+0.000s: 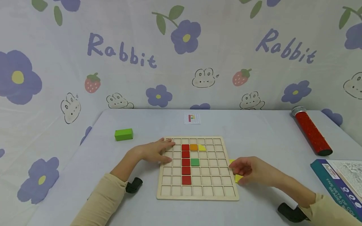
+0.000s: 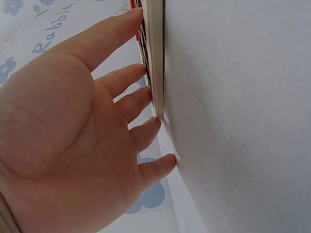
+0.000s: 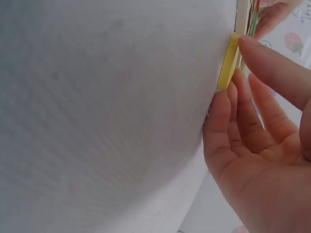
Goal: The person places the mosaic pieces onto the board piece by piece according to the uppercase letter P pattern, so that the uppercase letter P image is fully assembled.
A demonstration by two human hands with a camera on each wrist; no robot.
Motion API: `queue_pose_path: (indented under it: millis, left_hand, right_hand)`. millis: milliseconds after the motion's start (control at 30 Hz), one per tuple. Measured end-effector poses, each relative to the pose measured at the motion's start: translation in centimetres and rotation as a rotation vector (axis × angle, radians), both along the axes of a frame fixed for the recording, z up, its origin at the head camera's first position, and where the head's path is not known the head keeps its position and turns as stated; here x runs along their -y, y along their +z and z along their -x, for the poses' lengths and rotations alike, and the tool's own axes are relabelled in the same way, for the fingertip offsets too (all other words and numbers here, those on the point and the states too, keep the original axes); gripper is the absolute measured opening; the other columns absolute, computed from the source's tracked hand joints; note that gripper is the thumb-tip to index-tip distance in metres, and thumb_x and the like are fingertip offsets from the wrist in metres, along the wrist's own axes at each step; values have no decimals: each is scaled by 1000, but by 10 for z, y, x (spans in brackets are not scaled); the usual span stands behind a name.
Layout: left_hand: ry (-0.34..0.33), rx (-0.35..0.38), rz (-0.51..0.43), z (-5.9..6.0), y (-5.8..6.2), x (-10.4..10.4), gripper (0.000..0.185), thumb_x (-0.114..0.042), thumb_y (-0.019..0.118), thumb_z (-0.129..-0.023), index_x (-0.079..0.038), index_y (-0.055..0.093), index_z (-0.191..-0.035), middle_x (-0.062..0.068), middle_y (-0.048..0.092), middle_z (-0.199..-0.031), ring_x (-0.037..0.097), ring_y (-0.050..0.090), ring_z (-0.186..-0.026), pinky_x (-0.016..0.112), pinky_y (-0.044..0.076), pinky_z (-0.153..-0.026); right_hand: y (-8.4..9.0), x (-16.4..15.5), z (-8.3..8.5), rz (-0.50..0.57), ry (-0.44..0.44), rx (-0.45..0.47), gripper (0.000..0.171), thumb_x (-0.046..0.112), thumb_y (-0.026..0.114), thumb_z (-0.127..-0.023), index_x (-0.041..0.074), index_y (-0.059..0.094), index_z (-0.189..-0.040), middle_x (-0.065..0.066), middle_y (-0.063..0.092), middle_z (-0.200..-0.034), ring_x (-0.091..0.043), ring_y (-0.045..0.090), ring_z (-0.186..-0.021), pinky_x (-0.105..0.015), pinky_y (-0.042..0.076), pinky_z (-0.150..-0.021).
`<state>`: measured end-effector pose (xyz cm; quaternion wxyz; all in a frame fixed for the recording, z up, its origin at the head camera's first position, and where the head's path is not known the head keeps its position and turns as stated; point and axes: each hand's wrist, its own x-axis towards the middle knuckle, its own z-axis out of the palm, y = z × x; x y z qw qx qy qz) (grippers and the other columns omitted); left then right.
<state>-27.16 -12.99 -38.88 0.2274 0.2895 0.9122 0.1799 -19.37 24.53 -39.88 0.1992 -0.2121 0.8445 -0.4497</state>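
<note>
A wooden grid board (image 1: pixel 198 188) lies in the middle of the table. It holds a column of red tiles (image 1: pixel 185 162), an orange tile (image 1: pixel 193 147), a yellow quarter-round tile (image 1: pixel 202 147) and a green tile (image 1: pixel 195 162). My left hand (image 1: pixel 167 150) rests flat on the board's left edge, fingers straight against the board's rim (image 2: pixel 156 58). My right hand (image 1: pixel 240 171) is cupped just right of the board over yellow tiles (image 1: pixel 238 178). In the right wrist view its index fingertip touches the top of a flat yellow tile (image 3: pixel 227 60), and the thumb stays clear of it.
A green block (image 1: pixel 123 134) lies at the left rear. At the back edge sits a small pattern card (image 1: pixel 192 118). A red glitter tube (image 1: pixel 311 133) lies at the right, and a blue box (image 1: pixel 336 183) sits at the front right corner.
</note>
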Motion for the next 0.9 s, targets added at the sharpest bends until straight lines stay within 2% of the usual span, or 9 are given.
queue_pose_path:
  millis: [200,333,633,900]
  left_hand:
    - [0,-1,-4,-1,1,-1,72,-34,61,-94,-12,26,-152,9,15,-158,31,3,-144,50,11,-113]
    - [-3,0,-5,0,0,0,72,-34,61,-94,-12,25,-152,10,14,-158,31,3,-144,50,11,-113]
    - [-2,-4,0,0,-1,1,72,-35,60,-94,-12,24,-152,9,14,-158,30,3,-144,49,11,-113]
    - [-6,0,-5,0,-1,0,73,-36,61,-94,-13,25,-152,9,14,-158,30,3,-144,50,11,-113]
  right_hand:
    - [3,1,-5,-133,-95,-81,46,5,82,-72,1,62,-114,-5,56,-88,-21,53,-81,-23,49,-65]
    - [3,-1,-6,-149,-138,-89,46,3,82,-71,-1,62,-112,-4,56,-85,-21,53,-78,-23,48,-62]
    - [3,1,-4,-142,-64,-165,42,5,82,-72,4,65,-110,-1,60,-94,-21,55,-86,-26,52,-72]
    - [2,0,-2,-100,-49,-117,38,3,80,-74,1,64,-108,-4,54,-83,-18,51,-74,-22,44,-60]
